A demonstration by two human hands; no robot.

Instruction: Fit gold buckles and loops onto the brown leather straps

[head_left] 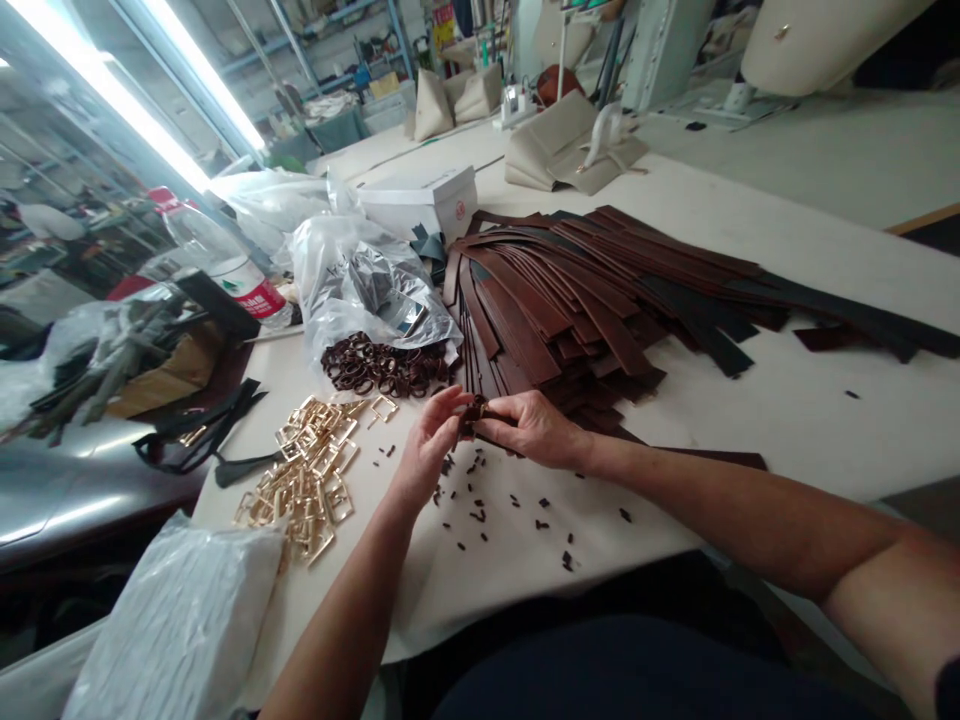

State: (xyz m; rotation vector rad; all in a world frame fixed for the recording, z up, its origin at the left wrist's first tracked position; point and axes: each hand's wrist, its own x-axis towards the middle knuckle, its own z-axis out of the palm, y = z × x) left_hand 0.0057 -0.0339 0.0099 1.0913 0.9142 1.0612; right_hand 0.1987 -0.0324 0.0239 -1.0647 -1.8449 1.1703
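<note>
From the gold buckles at lower left, I see my left hand and right hand meeting at frame centre, fingers pinched shut on one small brown loop between them, strap stack just beyond on the desk.

No wording could be read: the bottle's red label and the white box's red mark were too blurred.

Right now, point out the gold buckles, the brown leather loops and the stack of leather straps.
gold buckles (311,470), head view, middle of the pile.
brown leather loops (382,367), head view, middle of the heap.
leather straps (570,290), head view, top of the stack.
</note>
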